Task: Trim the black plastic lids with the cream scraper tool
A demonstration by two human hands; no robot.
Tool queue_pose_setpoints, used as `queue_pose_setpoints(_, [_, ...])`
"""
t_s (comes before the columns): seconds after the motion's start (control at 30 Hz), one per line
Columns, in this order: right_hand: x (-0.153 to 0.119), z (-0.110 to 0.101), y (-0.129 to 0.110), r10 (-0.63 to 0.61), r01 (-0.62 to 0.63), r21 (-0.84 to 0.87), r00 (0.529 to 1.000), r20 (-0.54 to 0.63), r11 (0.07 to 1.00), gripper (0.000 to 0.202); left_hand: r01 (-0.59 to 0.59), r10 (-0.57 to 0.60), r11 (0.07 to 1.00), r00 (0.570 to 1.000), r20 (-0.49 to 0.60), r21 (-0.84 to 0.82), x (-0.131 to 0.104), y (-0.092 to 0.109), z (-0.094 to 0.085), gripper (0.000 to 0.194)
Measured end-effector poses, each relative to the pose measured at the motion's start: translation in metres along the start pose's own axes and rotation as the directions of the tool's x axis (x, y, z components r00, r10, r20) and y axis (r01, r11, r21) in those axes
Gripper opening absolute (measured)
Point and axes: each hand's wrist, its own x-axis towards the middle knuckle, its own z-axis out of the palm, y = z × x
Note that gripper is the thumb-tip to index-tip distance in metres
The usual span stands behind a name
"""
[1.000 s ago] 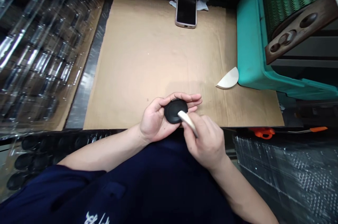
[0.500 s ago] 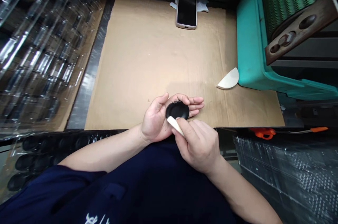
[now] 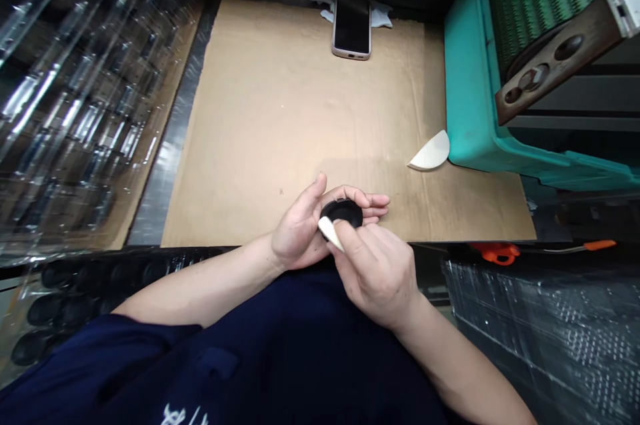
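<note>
**Black disc (image 3: 353, 211) in the left hand (image 3: 300, 231), white pad (image 3: 330, 231) in the right hand (image 3: 383, 271)**

Nearest to me is the navy shirt (image 3: 300, 358), white marks on its front, and just beyond it the two hands come together over the near edge of the cardboard sheet (image 3: 280, 111). The black disc is round, dark and smooth-looking, with a raised rim and a shallow, duller middle; its near side is partly covered. It sits in the left hand, which lies palm up, fingers reaching around the disc's far side and thumb lifted clear of it. The right hand comes in from the other side, back of the hand up, thumb and forefinger pinching the white pad. That pad is slim and tapered, slanting across the disc's near-left rim; I can't tell how firmly they touch.

Further out on the cardboard, a pale half-round piece (image 3: 431, 153) lies just beside the teal bin (image 3: 465, 78). At the far edge a phone (image 3: 352, 28) lies face up, partly over a crumpled white cloth (image 3: 381, 15).
</note>
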Motion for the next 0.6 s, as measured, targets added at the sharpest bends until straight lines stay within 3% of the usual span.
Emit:
queue_pose_setpoints(0.1, [-0.001, -0.001, 0.003, -0.026, 0.025, 0.026, 0.999, 0.034, 0.999, 0.028, 0.001, -0.001, 1.000, 1.000, 0.009, -0.002, 0.000, 0.000, -0.001, 0.061])
queue_pose_setpoints(0.27, [0.000, -0.001, 0.003, 0.011, -0.011, -0.001, 1.000, -0.023, 1.000, 0.029, -0.008, 0.007, 1.000, 1.000, 0.015, 0.011, -0.001, 0.000, -0.001, 0.063])
queue_pose_setpoints(0.43, [-0.004, -0.005, -0.008, -0.096, 0.091, 0.066, 0.992, 0.084, 0.994, 0.025, 0.003, -0.003, 1.000, 1.000, 0.000, -0.010, -0.001, 0.001, -0.001, 0.069])
queue_pose_setpoints(0.6, [-0.009, -0.013, -0.009, 0.052, -0.056, 0.133, 0.998, 0.039, 0.990, 0.025, -0.040, 0.041, 0.999, 0.999, 0.021, -0.015, -0.002, 0.002, 0.000, 0.078])
